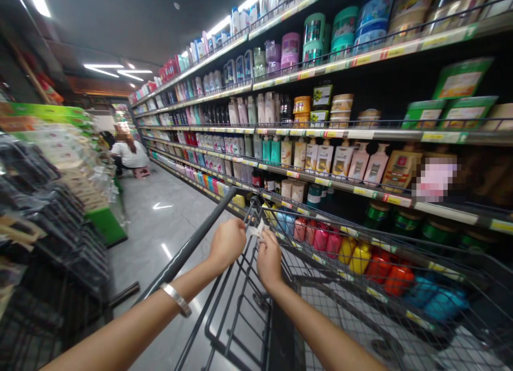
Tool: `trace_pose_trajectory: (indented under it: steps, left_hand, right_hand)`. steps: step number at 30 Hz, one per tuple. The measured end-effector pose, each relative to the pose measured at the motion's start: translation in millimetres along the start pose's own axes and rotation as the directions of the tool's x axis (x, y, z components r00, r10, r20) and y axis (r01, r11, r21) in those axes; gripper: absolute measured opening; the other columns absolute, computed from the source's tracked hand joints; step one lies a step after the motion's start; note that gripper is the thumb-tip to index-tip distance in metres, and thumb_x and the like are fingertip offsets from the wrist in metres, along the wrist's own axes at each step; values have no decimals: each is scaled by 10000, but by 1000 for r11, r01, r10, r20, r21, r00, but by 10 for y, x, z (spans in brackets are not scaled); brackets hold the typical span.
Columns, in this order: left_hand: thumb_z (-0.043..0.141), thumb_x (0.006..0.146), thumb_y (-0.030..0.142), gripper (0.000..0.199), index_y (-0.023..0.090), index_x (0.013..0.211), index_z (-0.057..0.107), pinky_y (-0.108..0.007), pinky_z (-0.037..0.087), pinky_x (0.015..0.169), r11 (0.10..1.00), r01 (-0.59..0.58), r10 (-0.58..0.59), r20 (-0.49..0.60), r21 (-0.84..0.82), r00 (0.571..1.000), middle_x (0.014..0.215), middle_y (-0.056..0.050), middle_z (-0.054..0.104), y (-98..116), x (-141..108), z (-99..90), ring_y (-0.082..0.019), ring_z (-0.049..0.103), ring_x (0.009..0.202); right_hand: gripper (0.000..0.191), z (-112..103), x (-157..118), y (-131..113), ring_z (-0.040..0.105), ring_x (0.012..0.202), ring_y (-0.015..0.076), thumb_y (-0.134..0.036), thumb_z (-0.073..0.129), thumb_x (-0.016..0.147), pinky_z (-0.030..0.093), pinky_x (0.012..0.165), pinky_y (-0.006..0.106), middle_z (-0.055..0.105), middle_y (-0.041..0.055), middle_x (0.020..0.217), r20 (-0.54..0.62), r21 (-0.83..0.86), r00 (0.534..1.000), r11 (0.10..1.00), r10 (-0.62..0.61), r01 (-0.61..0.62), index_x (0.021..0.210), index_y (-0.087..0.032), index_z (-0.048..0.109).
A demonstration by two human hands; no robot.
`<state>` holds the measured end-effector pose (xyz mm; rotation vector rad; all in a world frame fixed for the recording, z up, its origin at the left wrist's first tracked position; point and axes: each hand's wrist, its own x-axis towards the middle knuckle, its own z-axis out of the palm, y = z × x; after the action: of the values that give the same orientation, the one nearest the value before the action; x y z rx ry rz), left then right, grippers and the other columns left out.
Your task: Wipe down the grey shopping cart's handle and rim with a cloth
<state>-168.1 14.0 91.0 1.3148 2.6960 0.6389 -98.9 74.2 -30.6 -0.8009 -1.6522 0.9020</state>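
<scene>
My right hand [269, 260] is closed, pinching a small crumpled white tissue [257, 230] between its fingertips. Beside it, my left hand [227, 245] is curled closed with the back of the hand toward me, and its fingertips are near the tissue's other side. What it holds, if anything, is hidden. A silver bangle [176, 299] circles the left wrist. Both hands are above a grey wire shopping cart [236, 336], close to its dark handlebar [188, 248], which runs along the left.
Long shelves [316, 177] of bottles and tubs line the right side. At left stand stacked packages [66, 162] and dark packaged goods [60, 226]. A person in white [130, 153] sits on a pink stool [141, 172] down the aisle. Grey floor [148, 221] lies between.
</scene>
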Motion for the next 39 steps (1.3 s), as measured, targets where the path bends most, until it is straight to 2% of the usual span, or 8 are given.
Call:
trace_pose_trajectory:
  steps: [5,8,18,24,31,34,36,39]
  left_hand:
    - [422,818,141,312,150,985,685,-241,477,716,998,56,-56,6,-40,998,715,-79,713,-17,27,49,-172,684,720]
    - [427,812,137,314,159,995,681,-245,476,703,996,74,-73,12,-57,997,720,-80,715,-9,22,56,-174,682,709]
    - [448,802,117,307,156,996,682,-243,475,736,998,44,-44,-4,-44,999,784,-99,727,42,-58,53,-174,689,769]
    - [447,784,114,311,171,962,695,-286,474,793,999,25,-26,-35,-22,999,948,-126,725,49,-75,58,-225,669,939]
    - [443,774,107,323,180,968,691,-256,474,740,1000,18,-18,-42,-11,999,877,-92,732,19,-70,67,-189,678,857]
    - [446,777,107,323,186,978,685,-237,470,697,1000,15,-15,-37,-1,999,820,-72,732,10,-67,65,-167,681,778]
    - [446,777,110,325,189,985,684,-235,468,679,1000,9,-9,-36,17,999,819,-70,732,14,-71,59,-165,681,763]
    - [430,783,124,330,195,978,686,-252,470,676,998,-15,18,-45,65,999,893,-79,732,30,-95,45,-187,682,821]
  right_hand:
    - [476,-185,-352,14,556,1185,178,-7,384,766,374,1065,337,629,111,1235,117,53,992,998,-49,43,1110,-156,677]
    - [458,-295,-509,-18,555,1199,190,-17,409,774,387,1065,355,620,117,1259,131,68,991,997,-34,26,1112,-160,683]
    - [434,-445,-740,-132,598,1156,203,-44,464,752,430,1041,384,656,98,1210,98,151,995,987,37,-52,1076,-189,712]
    - [444,-579,-995,-254,571,1193,218,-56,469,767,396,1063,419,636,107,1240,182,146,981,984,69,-97,1125,-200,689]
    - [506,-670,-1194,-316,586,1169,212,17,469,708,419,1044,390,647,102,1225,258,112,966,992,32,-63,1091,-215,705]
    - [607,-798,-1266,-284,590,1145,209,76,464,624,433,1013,354,645,94,1211,366,45,929,998,-50,36,1099,-225,693]
    - [657,-908,-1312,-231,597,1106,193,94,451,580,446,968,308,634,77,1192,485,5,872,997,-67,74,1102,-233,680]
    - [606,-1050,-1394,-86,616,998,170,82,445,574,463,861,247,627,60,1088,608,-103,793,994,36,33,1044,-218,682]
